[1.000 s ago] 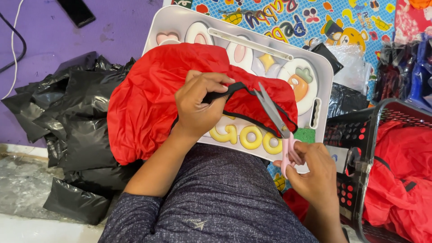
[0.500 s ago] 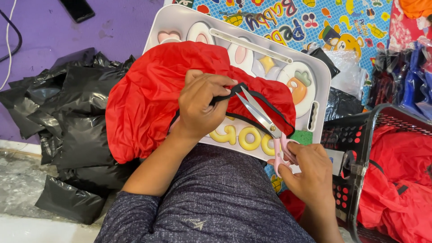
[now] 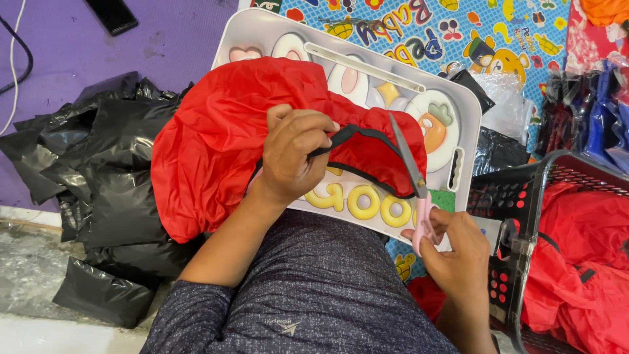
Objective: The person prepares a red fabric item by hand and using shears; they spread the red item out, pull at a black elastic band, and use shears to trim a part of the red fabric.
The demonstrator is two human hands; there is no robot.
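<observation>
Red fabric (image 3: 216, 157), thin and crinkled, lay bunched on a white lap tray (image 3: 458, 124). The left hand (image 3: 291, 154) pinched its black strap (image 3: 367, 134) taut; the right hand (image 3: 455, 252) gripped pink-handled scissors (image 3: 413, 177), blades over the cloth. A black mesh basket (image 3: 517, 196) beside held more red fabric. Glossy black bags (image 3: 98, 196) lay piled left.

a home floor used as a small sewing or packing spot: a purple mat (image 3: 164, 46), a children's play mat (image 3: 472, 33) with cartoons, a lap tray (image 3: 458, 105), heaped black plastic bags (image 3: 98, 190) and a basket (image 3: 524, 196) of red cloth.
</observation>
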